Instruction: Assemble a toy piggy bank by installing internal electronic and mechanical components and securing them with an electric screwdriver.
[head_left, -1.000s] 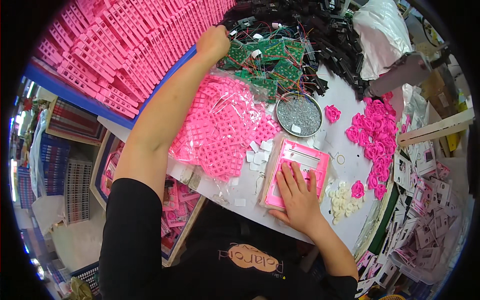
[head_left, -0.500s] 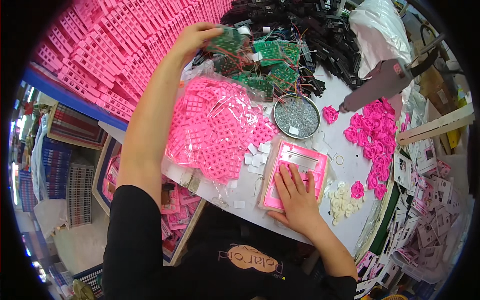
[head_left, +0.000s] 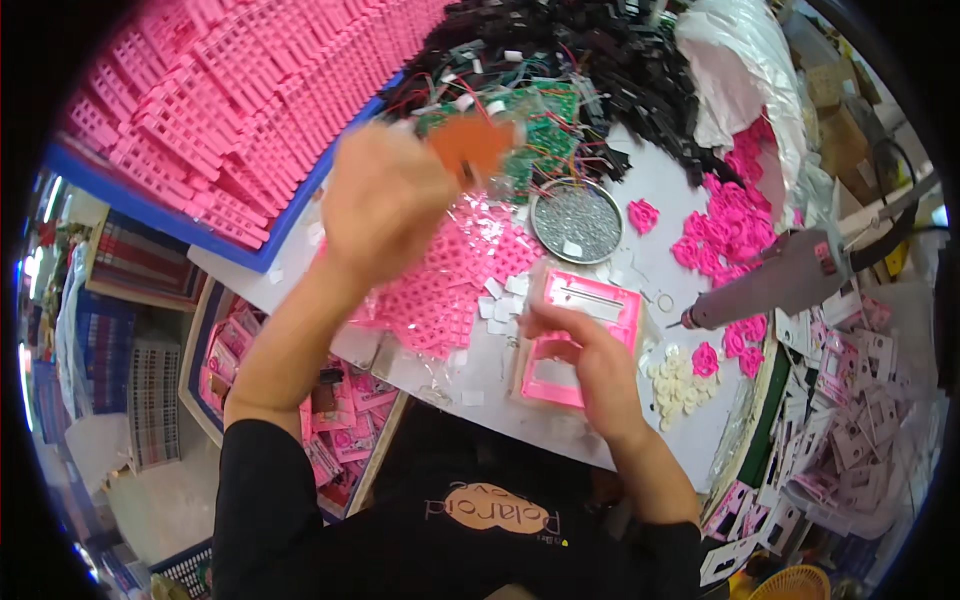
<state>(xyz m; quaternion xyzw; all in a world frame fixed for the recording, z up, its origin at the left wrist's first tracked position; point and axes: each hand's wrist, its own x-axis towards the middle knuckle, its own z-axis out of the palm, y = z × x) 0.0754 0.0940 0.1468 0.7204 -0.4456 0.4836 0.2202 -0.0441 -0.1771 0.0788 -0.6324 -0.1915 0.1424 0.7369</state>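
My left hand (head_left: 385,205), blurred by motion, is above the bag of pink key-grid pieces (head_left: 430,290). Its fingers are closed on a circuit board (head_left: 470,145) with its orange-brown side showing. A pile of green circuit boards (head_left: 545,125) with thin wires lies just beyond. My right hand (head_left: 605,375) is over the pink plastic case (head_left: 555,392), its fingers apart and loosely curved, with nothing seen in them. The case lies open side up in a pale holder on the table. Whether that hand touches the case, I cannot tell.
A round dish of small screws (head_left: 578,222) stands beyond the case. An electric screwdriver (head_left: 770,280) hangs at the right over pink rose-shaped pieces (head_left: 720,225). White round pieces (head_left: 682,385) lie near it. A blue crate (head_left: 270,255) of pink parts fills the far left; black parts (head_left: 590,50) are heaped behind.
My left hand has come back from the board pile with a circuit board, now brown side showing. My right hand has lifted from lying flat on the case and turned. The view has shifted slightly.
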